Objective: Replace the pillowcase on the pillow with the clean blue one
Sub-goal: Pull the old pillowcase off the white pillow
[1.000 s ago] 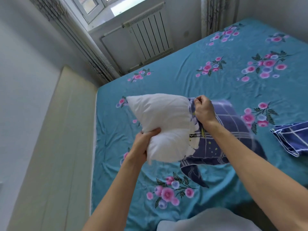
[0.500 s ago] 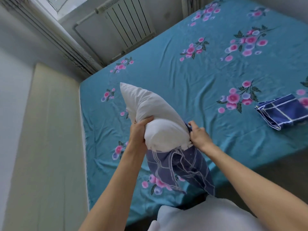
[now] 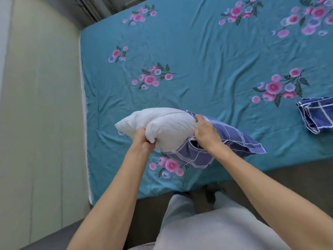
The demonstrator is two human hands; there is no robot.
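I hold a white pillow (image 3: pixel 162 123) above the near edge of the bed. My left hand (image 3: pixel 142 141) grips its bare white end from below. A blue checked pillowcase (image 3: pixel 230 139) covers only the pillow's right end, and its loose part hangs down and to the right. My right hand (image 3: pixel 205 132) grips the pillowcase at its open edge, where cloth meets pillow. A second blue checked pillowcase (image 3: pixel 315 114) lies folded on the bed at the right edge of the view.
The bed wears a teal sheet with pink flowers (image 3: pixel 198 60). A pale headboard panel (image 3: pixel 45 105) runs along its left side. Dark floor (image 3: pixel 149 213) lies between me and the bed's near edge.
The pillow has swung from upright to lying sideways, with the pillowcase now on its right end instead of hanging below. Both hands keep their grips. My view has tilted further down.
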